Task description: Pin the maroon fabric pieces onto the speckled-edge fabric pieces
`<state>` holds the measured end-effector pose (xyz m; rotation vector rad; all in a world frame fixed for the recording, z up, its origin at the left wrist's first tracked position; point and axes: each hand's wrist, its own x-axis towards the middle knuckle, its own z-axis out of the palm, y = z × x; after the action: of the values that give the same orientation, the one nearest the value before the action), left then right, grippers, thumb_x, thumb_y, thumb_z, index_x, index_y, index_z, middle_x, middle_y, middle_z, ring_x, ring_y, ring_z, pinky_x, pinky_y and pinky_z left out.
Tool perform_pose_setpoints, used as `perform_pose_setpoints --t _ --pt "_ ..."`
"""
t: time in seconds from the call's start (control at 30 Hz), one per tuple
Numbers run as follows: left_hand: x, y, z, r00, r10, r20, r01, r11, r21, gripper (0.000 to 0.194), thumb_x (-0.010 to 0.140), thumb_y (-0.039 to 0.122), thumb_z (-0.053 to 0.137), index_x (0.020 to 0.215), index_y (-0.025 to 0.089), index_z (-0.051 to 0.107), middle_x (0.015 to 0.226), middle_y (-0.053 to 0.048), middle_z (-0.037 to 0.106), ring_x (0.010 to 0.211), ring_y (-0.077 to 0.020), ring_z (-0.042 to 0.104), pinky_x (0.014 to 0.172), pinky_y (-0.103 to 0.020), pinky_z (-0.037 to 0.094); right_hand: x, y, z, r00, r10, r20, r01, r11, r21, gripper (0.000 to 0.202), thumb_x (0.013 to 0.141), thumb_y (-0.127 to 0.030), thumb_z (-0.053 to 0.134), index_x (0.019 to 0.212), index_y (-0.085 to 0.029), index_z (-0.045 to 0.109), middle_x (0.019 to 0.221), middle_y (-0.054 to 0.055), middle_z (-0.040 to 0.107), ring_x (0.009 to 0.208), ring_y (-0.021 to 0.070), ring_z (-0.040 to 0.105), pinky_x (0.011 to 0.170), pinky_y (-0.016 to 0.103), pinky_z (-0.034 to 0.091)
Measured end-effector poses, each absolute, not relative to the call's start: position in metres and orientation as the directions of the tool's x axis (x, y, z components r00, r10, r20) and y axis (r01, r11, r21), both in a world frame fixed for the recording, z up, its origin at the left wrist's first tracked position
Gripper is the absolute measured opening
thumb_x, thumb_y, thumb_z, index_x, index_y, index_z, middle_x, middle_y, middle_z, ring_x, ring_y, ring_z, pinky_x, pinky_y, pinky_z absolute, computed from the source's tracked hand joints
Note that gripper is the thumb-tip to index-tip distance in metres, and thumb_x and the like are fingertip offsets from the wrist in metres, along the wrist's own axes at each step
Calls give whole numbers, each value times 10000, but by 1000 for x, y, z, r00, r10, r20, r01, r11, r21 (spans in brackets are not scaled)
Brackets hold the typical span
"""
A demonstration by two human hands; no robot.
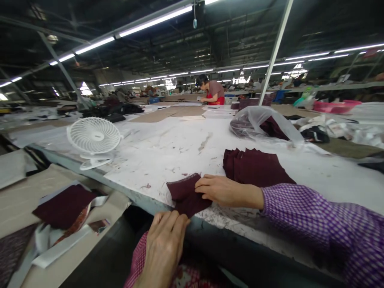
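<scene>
A small maroon fabric piece (186,190) lies at the near edge of the white-covered table, its near end reaching the edge. My left hand (168,236) is closed on that near end, the fingers curled over it and the thumb partly hidden. My right hand (222,190) rests on the right side of the same piece, with its fingertips bent and pressed onto the cloth. Just beyond my right forearm sits a stack of maroon fabric pieces (258,166), its layers fanned out at the left.
A white fan (95,136) stands on the table at left. Behind the stack lies a clear plastic bag (249,122) with maroon cloth inside. Fabric scraps (67,206) lie on a lower surface at left. Far back, a person (212,91) bends over a table near a pole (274,54).
</scene>
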<state>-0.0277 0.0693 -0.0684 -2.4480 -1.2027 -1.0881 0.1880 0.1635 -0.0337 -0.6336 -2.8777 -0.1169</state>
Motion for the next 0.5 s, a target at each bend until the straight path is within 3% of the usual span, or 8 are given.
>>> perform_pose_setpoints --t 0.1,0.23,0.37,0.5 --pt "-42 70 -49 343 688 639 672 -655 345 173 907 200 476 776 178 587 714 -8 594 676 -141 534 652 -270 392 188 163 -30 -904 385 189 400 915 47 246 938 -183 418 1058 -88 611 1109 114 604 1063 193 533 1007 373 395" --pt "-50 113 -18 172 853 493 744 -440 503 263 886 418 471 851 190 597 797 -23 623 737 -173 566 685 -286 426 193 160 -22 -902 394 174 392 919 -46 263 929 -204 442 1124 -120 599 1116 103 584 1048 179 528 1005 366 393" --pt "-35 164 -14 233 957 172 839 -287 463 414 877 514 391 945 167 606 821 -65 639 757 -210 585 690 -319 428 200 158 -12 -916 377 134 353 919 -176 266 900 -268 523 1132 -172 611 1091 81 579 1002 160 528 930 319 434" --pt "-13 189 -20 343 939 13 886 -328 328 344 796 494 518 874 171 606 816 -72 635 787 -231 576 674 -314 399 200 153 -11 -911 384 151 360 919 -164 377 833 -449 600 1111 -195 624 1109 92 554 992 182 510 879 330 435"
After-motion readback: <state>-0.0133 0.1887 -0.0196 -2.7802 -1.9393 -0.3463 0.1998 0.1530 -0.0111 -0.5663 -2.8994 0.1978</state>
